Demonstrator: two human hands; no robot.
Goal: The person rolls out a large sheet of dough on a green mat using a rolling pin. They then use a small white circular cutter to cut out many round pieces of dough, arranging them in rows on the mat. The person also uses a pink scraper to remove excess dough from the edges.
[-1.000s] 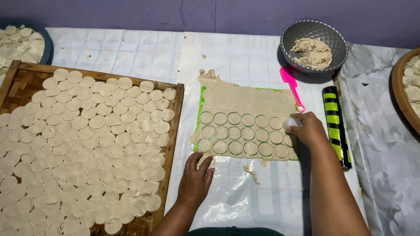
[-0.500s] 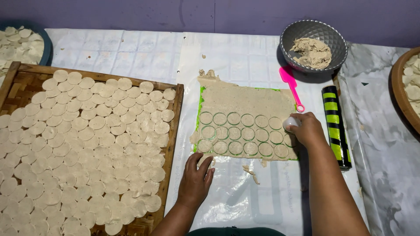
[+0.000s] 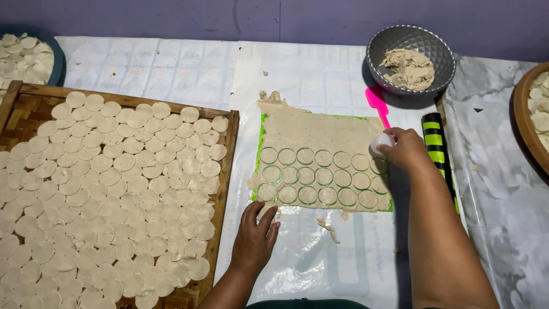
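Surface: white plastic sheeting (image 3: 171, 68) covers the desk below a purple wall (image 3: 229, 17).
Dough sheet: rolled dough sheet (image 3: 320, 134) lies flat on a green mat (image 3: 262, 129), centre of the desk.
Work done: three rows of round cuts (image 3: 315, 176) fill the near half of the sheet; the discs sit in place, not lifted.
Work left: the far half of the sheet is uncut; it has room for about two more rows, judged from the spacing.
Right hand: right hand (image 3: 407, 150) grips a small white round cutter (image 3: 381, 141) at the sheet's right edge, level with the top row.
Left hand: left hand (image 3: 255, 232) rests flat with fingers spread, just below the sheet's near left corner, holding nothing.
Tray: bamboo tray (image 3: 229, 166) to the left is nearly full of overlapping discs (image 3: 114, 183); few gaps remain.
Edges: striped rolling pin (image 3: 437, 146) and pink spatula (image 3: 377, 103) lie just beside the right hand.
Bowl: grey bowl (image 3: 440, 57) of scrap dough sits behind them.
Open room: bare sheeting in front of the dough sheet; small scraps (image 3: 326, 224) lie there, possibly dough trimmings.
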